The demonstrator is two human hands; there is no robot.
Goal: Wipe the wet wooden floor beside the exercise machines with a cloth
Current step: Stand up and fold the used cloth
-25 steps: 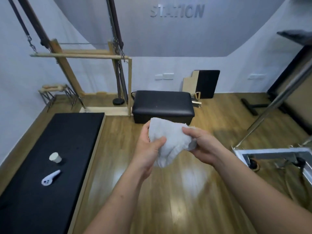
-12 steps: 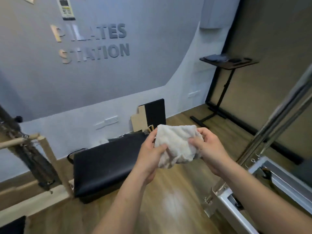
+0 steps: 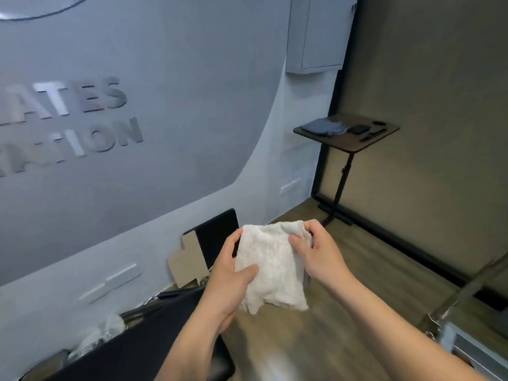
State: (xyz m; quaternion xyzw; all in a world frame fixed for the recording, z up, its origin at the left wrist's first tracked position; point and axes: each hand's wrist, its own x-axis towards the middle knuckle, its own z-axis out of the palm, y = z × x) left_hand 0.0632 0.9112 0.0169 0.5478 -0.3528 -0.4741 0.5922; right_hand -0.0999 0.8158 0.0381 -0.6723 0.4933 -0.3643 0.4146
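One crumpled white cloth (image 3: 270, 266) (both hands)

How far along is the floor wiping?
Barely begun, it seems. Done: the cloth is picked up. In hand: the left hand and right hand both hold it up in the air, apparently bunching or folding it. Left: all the wiping, since the cloth is not touching the floor. The picture is too blurred to show wet patches.
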